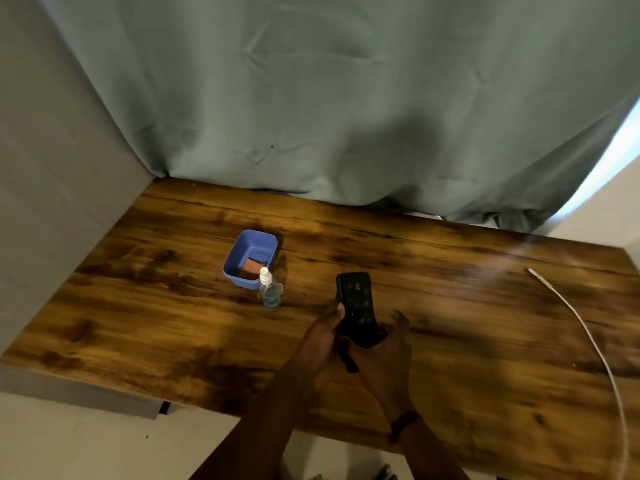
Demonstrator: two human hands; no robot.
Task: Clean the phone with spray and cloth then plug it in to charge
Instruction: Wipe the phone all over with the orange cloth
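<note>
A wooden bench point(173, 306) carries the phone point(355, 303) — held just above it, right of the spray bottle point(268, 289). Both hands grip it: left hand point(323, 336) pinching one edge, right hand point(384, 355) cupping the base. Risk: a wet casing may slip — droplets entering the port.

A wooden table point(138, 306) carried a blue tub point(242, 251); just beside it stood a spray bottle point(268, 289); a white cable point(588, 337) lay at the right.
</note>
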